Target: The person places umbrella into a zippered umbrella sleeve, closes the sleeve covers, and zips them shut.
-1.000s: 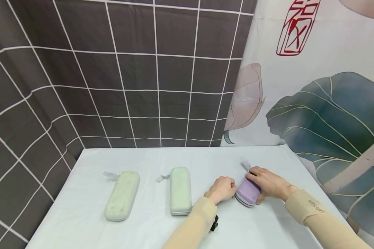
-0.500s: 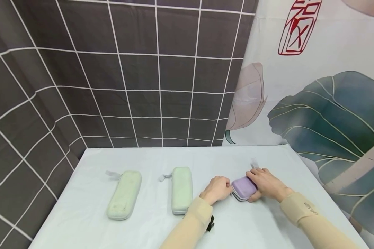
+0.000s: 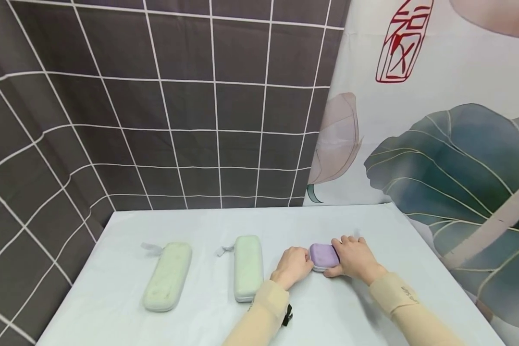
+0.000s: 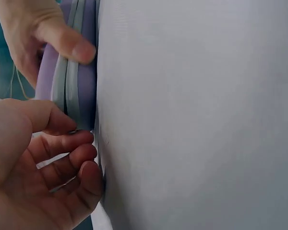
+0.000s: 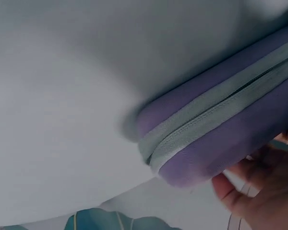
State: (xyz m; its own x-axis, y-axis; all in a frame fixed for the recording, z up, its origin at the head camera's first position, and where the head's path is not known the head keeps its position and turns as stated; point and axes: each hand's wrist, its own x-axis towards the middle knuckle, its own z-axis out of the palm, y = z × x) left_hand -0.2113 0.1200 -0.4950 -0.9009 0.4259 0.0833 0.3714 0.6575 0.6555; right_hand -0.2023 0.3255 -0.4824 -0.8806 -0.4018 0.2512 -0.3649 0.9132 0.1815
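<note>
A purple zippered case [image 3: 323, 256] with grey zipper bands lies on the white table between both hands. My right hand [image 3: 356, 259] holds its right part, fingers over the top and thumb on the near side. My left hand [image 3: 291, 265] is at the left end, where thumb and index finger pinch the zipper pull, mostly hidden by the fingertips. The other left fingers are curled near the tabletop. In the left wrist view a narrow dark gap runs between the zipper bands [image 4: 66, 86]. The right wrist view shows the case's far end [image 5: 182, 163] and a similar dark slit.
Two pale green cases lie to the left: one upright in view [image 3: 248, 269] near my left forearm, one slanted [image 3: 167, 276] farther left. Both have grey strap loops. Behind the white table [image 3: 207, 312] hang a dark grid cloth [image 3: 190, 105] and a leaf-printed cloth [image 3: 450, 163].
The purple case has turned so its near end points left, and it has shifted left and away. Both hands have moved along with it, keeping their places on the case.
</note>
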